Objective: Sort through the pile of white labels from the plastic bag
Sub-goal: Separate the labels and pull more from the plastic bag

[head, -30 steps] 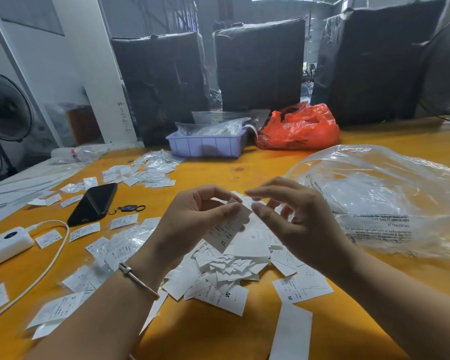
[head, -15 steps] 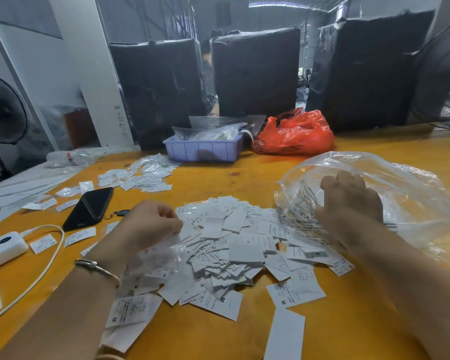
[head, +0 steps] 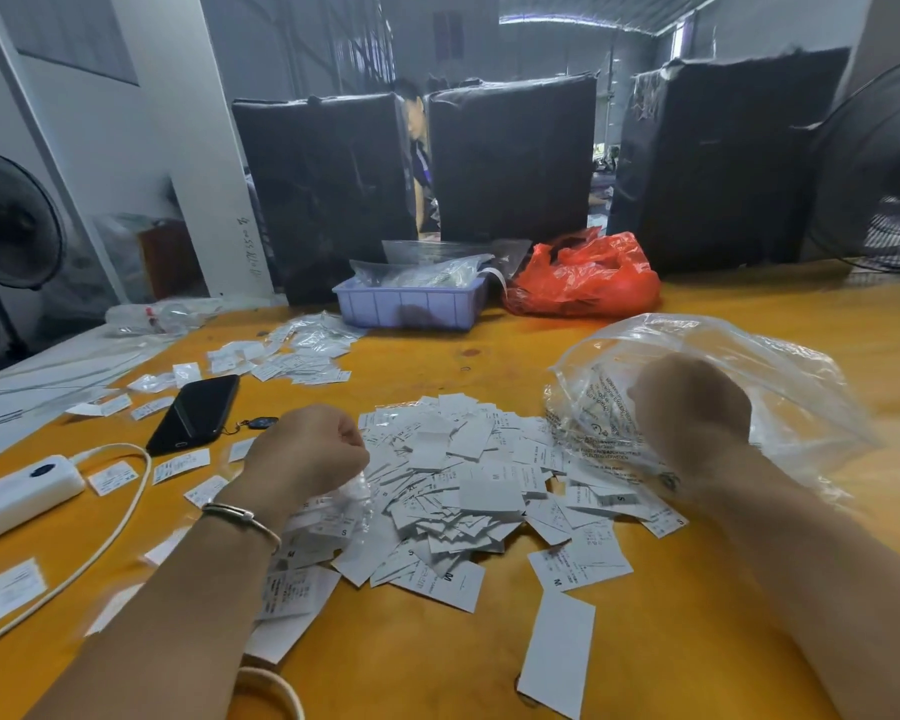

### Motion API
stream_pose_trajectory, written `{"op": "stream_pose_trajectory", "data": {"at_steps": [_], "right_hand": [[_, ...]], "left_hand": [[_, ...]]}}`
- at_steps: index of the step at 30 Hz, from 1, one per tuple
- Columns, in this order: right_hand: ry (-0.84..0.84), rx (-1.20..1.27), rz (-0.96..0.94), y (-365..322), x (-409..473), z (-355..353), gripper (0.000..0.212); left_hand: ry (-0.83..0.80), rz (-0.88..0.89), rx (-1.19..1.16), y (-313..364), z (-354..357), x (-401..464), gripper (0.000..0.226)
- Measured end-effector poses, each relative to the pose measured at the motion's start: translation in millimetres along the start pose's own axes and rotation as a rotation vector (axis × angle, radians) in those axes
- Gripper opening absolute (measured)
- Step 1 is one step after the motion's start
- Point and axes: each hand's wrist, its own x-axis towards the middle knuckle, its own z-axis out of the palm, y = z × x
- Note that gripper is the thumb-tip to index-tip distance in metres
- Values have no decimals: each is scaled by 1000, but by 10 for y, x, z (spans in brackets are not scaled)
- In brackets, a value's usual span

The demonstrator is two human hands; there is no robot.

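Observation:
A loose pile of white labels (head: 458, 485) lies on the yellow table (head: 437, 667) between my hands. My left hand (head: 307, 449) is curled into a fist at the pile's left edge and holds a small clear packet of labels (head: 346, 504) that hangs under it. My right hand (head: 692, 407) is blurred and curled, gripping the near edge of the big clear plastic bag (head: 780, 387) to the right of the pile. The bag lies crumpled, and its mouth touches the labels.
A black phone (head: 196, 413) and keys lie to the left, with a white power strip (head: 17, 493) and its cable. More labels are spread at the back left (head: 292, 356). Behind stand a lilac tray (head: 411, 304), a red bag (head: 588, 278) and black wrapped bales (head: 510, 158).
My hands parted from the label they held together over the pile. The left dropped to the pile's left edge onto the clear packet, and the right went to the plastic bag.

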Motion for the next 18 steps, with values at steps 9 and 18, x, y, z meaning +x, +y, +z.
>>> {"op": "stream_pose_trajectory", "data": {"at_steps": [9, 18], "right_hand": [[290, 260, -264, -227, -205, -52, 11], [-313, 1319, -214, -525, -403, -61, 12]], "left_hand": [[135, 314, -240, 120, 145, -42, 18], [-34, 539, -511, 276, 186, -163, 29]]}}
